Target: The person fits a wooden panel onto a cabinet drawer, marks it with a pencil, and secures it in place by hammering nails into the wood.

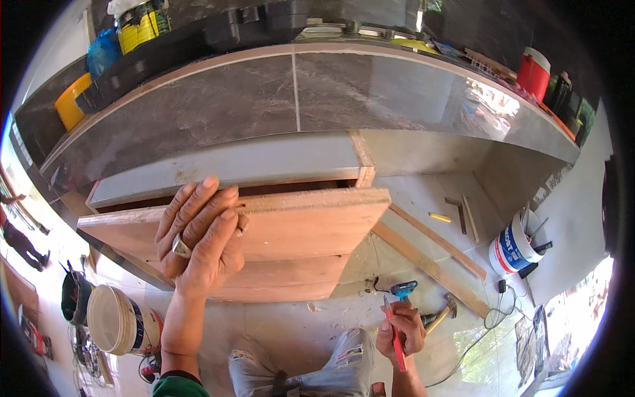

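Over the upper edge of a wooden panel (291, 241), the left hand (202, 248) lies with its fingers side by side and slightly bent; they touch the wood, but I cannot tell whether they pinch it, as their undersides are hidden. Just past these fingertips, a narrow dark gap separates the panel from a gray board (231, 162), and farther beyond, the tiled counter (370, 92) overhangs with its long front edge. Right of the left fingers, the panel's edge runs on to a corner with nothing laid along it. Well apart, to the lower right, the right hand (407, 334) has its fingers closed around a slim red tool (397, 344), its tip pointing up and away. Tiled floor (354, 288) opens between those fingers and the panel's right side, leaving some room there. Right beside the right fingers the space is tighter: a teal power tool (403, 288) sits just beyond them, a hammer (442, 314) lies close on their right, and wooden strips (430, 268) stretch farther off.
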The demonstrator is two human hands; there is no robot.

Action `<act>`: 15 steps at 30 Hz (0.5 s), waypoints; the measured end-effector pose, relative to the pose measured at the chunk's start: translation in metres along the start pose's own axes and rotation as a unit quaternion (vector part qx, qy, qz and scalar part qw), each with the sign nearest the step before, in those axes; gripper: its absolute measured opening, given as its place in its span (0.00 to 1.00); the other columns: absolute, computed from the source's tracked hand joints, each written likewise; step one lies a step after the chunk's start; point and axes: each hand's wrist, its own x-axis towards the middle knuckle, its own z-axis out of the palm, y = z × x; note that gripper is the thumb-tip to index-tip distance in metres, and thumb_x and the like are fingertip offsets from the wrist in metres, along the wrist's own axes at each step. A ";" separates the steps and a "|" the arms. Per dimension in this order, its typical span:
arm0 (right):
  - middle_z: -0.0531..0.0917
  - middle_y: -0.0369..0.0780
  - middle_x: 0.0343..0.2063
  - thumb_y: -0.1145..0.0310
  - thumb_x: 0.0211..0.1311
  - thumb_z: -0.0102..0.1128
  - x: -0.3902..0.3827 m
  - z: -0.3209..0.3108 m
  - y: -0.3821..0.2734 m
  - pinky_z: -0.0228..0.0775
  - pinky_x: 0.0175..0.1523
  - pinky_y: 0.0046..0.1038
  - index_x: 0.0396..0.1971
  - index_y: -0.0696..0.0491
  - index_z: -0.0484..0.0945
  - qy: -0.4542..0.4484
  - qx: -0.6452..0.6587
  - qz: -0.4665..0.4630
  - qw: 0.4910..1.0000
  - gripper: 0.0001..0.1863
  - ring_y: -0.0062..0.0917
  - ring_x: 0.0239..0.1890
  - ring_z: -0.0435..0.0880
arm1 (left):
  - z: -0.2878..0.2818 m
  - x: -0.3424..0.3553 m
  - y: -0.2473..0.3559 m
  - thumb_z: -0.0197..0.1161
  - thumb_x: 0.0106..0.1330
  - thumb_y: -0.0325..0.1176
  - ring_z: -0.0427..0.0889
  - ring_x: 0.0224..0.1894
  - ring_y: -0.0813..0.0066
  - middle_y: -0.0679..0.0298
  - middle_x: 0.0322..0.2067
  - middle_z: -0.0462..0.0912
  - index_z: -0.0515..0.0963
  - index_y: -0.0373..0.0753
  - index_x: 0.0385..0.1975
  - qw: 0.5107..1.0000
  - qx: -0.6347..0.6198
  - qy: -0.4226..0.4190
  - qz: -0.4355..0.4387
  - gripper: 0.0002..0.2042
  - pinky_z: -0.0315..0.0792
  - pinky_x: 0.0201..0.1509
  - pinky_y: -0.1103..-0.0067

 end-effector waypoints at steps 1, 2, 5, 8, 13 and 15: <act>0.78 0.47 0.25 0.69 0.62 0.61 -0.002 -0.001 0.000 0.77 0.31 0.34 0.34 0.59 0.73 0.002 -0.004 0.002 1.000 0.09 0.35 0.26 0.81 | 0.004 0.000 -0.002 0.67 0.62 0.29 0.84 0.50 0.58 0.57 0.40 0.87 0.78 0.40 0.43 1.000 0.003 0.016 0.004 0.10 0.75 0.57 0.65; 0.78 0.47 0.25 0.69 0.62 0.61 -0.002 -0.002 -0.002 0.77 0.31 0.34 0.34 0.59 0.73 0.008 -0.005 0.003 1.000 0.09 0.35 0.26 0.81 | 0.006 0.001 -0.003 0.67 0.62 0.29 0.84 0.49 0.58 0.57 0.40 0.87 0.79 0.40 0.43 0.999 0.006 0.031 0.008 0.10 0.75 0.57 0.65; 0.80 0.48 0.27 0.81 0.53 0.60 -0.005 -0.005 -0.006 0.76 0.33 0.30 0.32 0.60 0.75 0.003 0.001 0.015 1.000 0.07 0.37 0.28 0.83 | 0.011 0.004 -0.004 0.67 0.62 0.28 0.85 0.49 0.59 0.57 0.38 0.87 0.80 0.39 0.40 0.999 0.005 0.038 0.000 0.08 0.75 0.56 0.66; 0.80 0.47 0.24 0.73 0.59 0.61 -0.009 -0.008 -0.007 0.75 0.31 0.30 0.34 0.59 0.74 0.001 0.001 0.029 1.000 0.07 0.34 0.27 0.83 | 0.015 0.005 -0.007 0.67 0.61 0.27 0.85 0.48 0.59 0.57 0.37 0.87 0.80 0.39 0.39 0.999 0.004 0.045 -0.004 0.07 0.76 0.55 0.66; 0.80 0.48 0.25 0.76 0.58 0.60 -0.014 -0.011 -0.012 0.74 0.31 0.27 0.34 0.60 0.75 -0.012 -0.005 0.044 0.999 0.06 0.34 0.27 0.83 | 0.015 0.006 -0.009 0.66 0.61 0.26 0.86 0.47 0.60 0.57 0.37 0.87 0.81 0.39 0.39 0.999 -0.003 0.041 0.003 0.07 0.77 0.54 0.65; 0.80 0.48 0.26 0.76 0.58 0.60 -0.017 -0.010 -0.012 0.74 0.30 0.27 0.34 0.60 0.75 -0.009 0.004 0.046 0.999 0.06 0.34 0.27 0.83 | 0.014 0.007 -0.011 0.66 0.62 0.26 0.87 0.43 0.59 0.56 0.36 0.87 0.81 0.38 0.38 0.999 0.001 0.040 0.002 0.07 0.78 0.50 0.65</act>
